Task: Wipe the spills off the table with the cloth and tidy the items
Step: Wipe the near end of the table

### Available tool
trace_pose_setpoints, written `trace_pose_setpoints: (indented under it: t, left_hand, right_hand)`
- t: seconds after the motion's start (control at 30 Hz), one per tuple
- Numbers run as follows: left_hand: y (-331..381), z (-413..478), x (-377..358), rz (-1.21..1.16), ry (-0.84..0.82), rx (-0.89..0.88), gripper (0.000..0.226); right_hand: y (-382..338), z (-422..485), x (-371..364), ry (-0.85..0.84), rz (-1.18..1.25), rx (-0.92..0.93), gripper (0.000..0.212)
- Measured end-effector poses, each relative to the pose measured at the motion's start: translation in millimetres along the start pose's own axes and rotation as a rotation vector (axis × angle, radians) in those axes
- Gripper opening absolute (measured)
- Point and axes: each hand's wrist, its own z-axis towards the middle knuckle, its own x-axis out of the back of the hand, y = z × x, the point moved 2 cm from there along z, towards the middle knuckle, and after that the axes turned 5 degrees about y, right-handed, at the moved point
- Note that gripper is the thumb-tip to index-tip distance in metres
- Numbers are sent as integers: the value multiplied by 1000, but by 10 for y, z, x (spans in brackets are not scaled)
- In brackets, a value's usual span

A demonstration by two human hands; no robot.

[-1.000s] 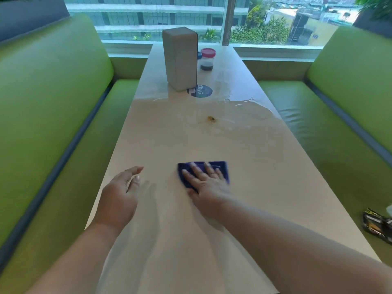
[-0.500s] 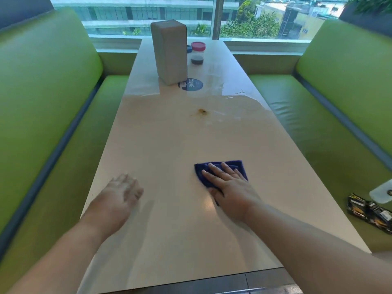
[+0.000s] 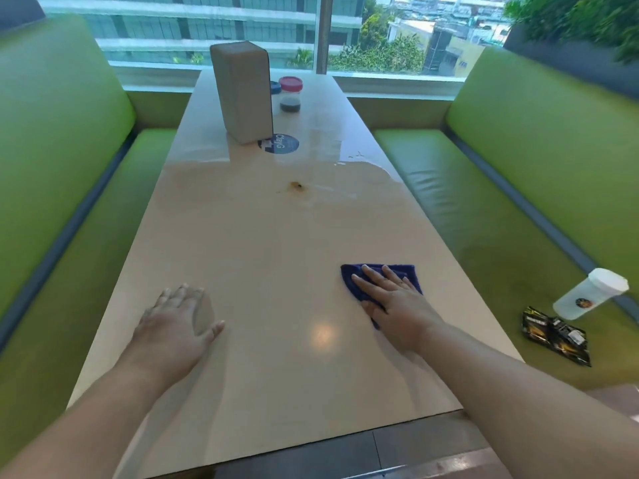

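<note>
Flattened over the blue cloth (image 3: 411, 273), the right hand (image 3: 397, 302) presses it to the table (image 3: 262, 243) with straight, spread fingers, nothing curled around the fabric. I see the cloth folded small, on the near right part of the tabletop, its far edge and right corner peeking out past the fingertips.

My view of the left hand (image 3: 176, 323) shows it palm down over the near left of the table, fingers loose and apart, holding nothing. I cannot tell whether it rests on the surface or hangs just above it.

Farther up the middle of the table sits a small brown stain (image 3: 296, 186), and just right of it a clear wet film (image 3: 345, 191) spreads toward the right edge. Both are well apart from the cloth.

At the far end a tall tan block (image 3: 243, 91) stands upright, its base overlapping a round blue sticker (image 3: 281, 144). Just right of the block I see a jar with a red lid (image 3: 290, 95), dark contents in its bottom, and a blue-lidded jar (image 3: 275, 87) partly hidden between the two.

Green benches flank the table. On the right bench (image 3: 518, 167), near me, a clear cup with a white lid (image 3: 587, 295) lies tilted, with a dark packet (image 3: 556, 335) just beside it on the seat.
</note>
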Motion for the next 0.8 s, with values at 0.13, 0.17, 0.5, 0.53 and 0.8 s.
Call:
trace_pose_setpoints:
  t: [0.13,0.17,0.5,0.53,0.8]
  left_hand:
    - [469,-79,-75,-24,9,-56,73]
    - [600,-77,-101,-23,3,-68,74]
    - [1982,137,-432,-90,17,23,77]
    - [2100,145,-486,-74,5,74,76]
    - [2347,89,-588,83,-37,216,84]
  right_hand:
    - [-98,-192,-48,-15,0,128,49]
    - [-81,-294,-44,-31,13,204,49]
    - [1030,-58,311,-74,-21,296,46]
    - [1067,-54,337,-93,-39,333,49]
    - [1458,-276,409,-188,51,719,54]
